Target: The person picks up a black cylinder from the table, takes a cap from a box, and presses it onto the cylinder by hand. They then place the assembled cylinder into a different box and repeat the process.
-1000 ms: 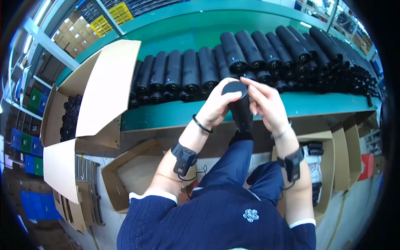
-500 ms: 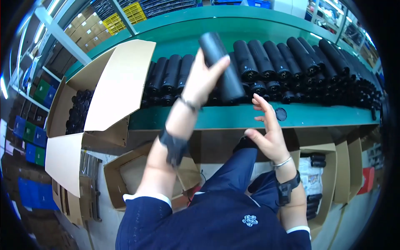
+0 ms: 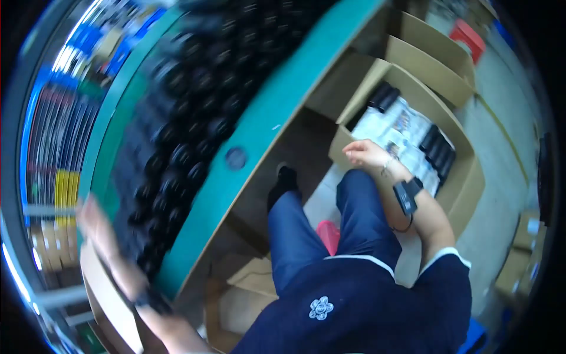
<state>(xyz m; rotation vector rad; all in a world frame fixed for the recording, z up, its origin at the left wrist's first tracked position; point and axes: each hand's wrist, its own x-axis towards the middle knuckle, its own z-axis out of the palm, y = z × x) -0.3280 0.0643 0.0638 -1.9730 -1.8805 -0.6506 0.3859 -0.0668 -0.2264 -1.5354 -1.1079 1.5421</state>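
The view is tilted and blurred. My right hand (image 3: 364, 154) reaches down to the near rim of an open cardboard box (image 3: 469, 177) on the floor, fingers loosely apart and holding nothing. In the box lie printed sheets (image 3: 389, 125) and a few black cylinders (image 3: 437, 148). My left hand (image 3: 97, 227) is a blur at the far left, stretched out beside the rows of black cylinders (image 3: 194, 118) on the green bench (image 3: 277, 112). Whether it holds one is not visible.
A small round black cap (image 3: 236, 158) lies on the bench's front edge. More cardboard boxes (image 3: 424, 41) stand behind the open one, and flattened cardboard (image 3: 247, 295) lies under the bench. A pink object (image 3: 328, 234) shows between my legs. Shelving (image 3: 53, 135) runs along the left.
The view has swung right and down. My left hand, which lifted a black cylinder over the bench, is now low at the far left. My right hand dropped to the floor box.
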